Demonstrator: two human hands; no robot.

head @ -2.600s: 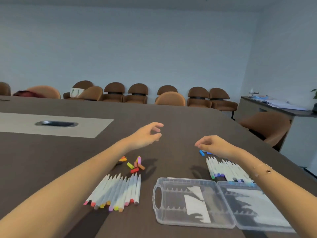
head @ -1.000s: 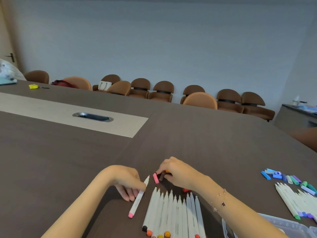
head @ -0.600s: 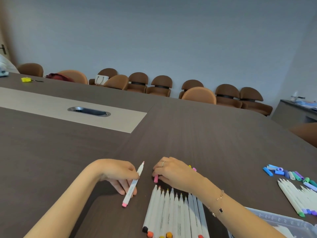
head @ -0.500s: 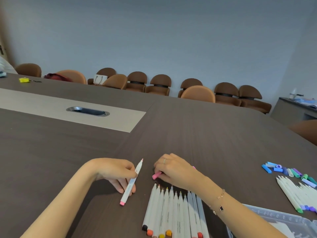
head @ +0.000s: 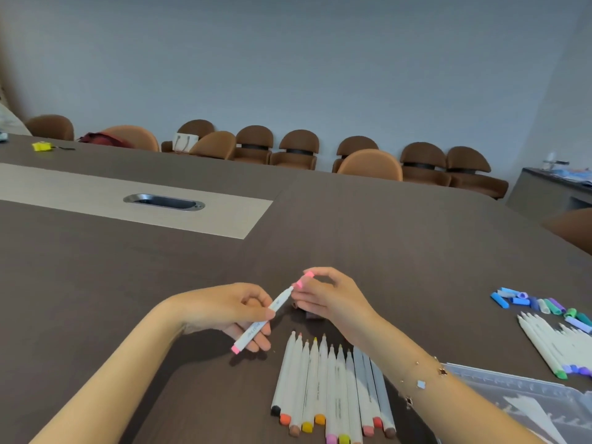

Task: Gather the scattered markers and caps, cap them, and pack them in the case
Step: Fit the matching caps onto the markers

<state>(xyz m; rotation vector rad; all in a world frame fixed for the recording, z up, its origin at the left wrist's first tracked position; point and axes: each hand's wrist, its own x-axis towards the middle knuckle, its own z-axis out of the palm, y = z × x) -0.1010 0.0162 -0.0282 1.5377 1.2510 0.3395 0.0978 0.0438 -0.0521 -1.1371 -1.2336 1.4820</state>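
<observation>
The left hand [head: 230, 312] gripped a white marker [head: 262, 320], thumb and curled fingers closed around its barrel, the pink end pointing down toward the person and the tip slanting up and away. The right hand [head: 330, 299] pinched a pink cap [head: 304, 279] between fingertips at that tip; whether the cap was seated on it could not be told. Both hands hovered just beyond the row of uncapped markers [head: 330, 389] lying on the table [head: 128, 283], wrists low, forearms converging. A dark cap [head: 294, 304] beyond the row was mostly hidden by the right hand. The clear case [head: 525, 402], right of the row, was cut off by the frame edge.
</observation>
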